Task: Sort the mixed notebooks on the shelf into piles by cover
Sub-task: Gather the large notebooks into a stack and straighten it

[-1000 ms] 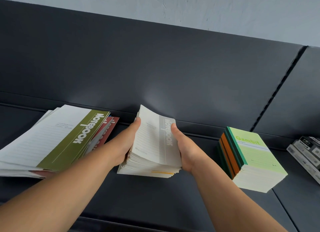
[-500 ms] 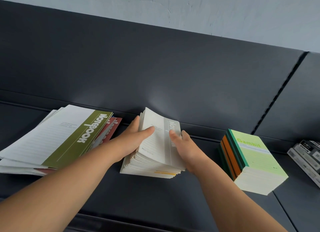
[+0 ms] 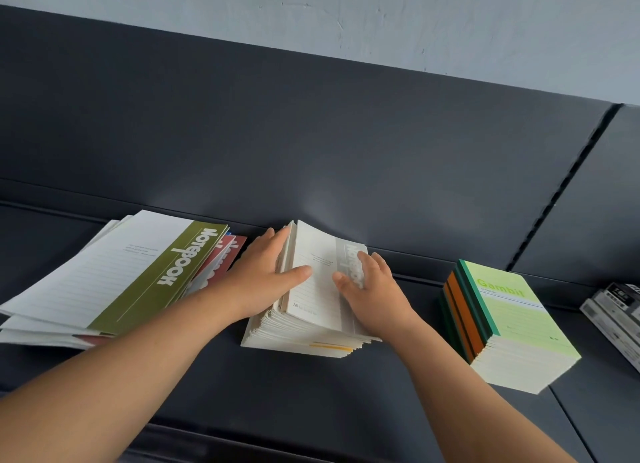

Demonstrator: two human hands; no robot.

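Note:
A pile of white and grey notebooks [image 3: 313,310] lies in the middle of the dark shelf [image 3: 311,393]. My left hand [image 3: 266,275] is at its left side, fingers along the edge, thumb pressed on the top cover. My right hand [image 3: 372,289] rests flat on the grey "Notebook" stripe of that cover. To the left lies a loose, fanned pile [image 3: 114,275] topped by a white and olive-green notebook, with red covers showing beneath. To the right stands a neat stack of "Gambit" notebooks [image 3: 509,327] with a light green top cover and green and orange spines.
The shelf's dark back panel [image 3: 311,133] rises just behind the piles, with a slotted upright [image 3: 561,192] at the right. Grey and black boxed items [image 3: 616,317] lie at the far right edge. The shelf's front lip runs along the bottom.
The tilted top notebooks of the middle pile have come down flatter. My left thumb moved onto the cover, and my right hand slid from the pile's right edge onto its top.

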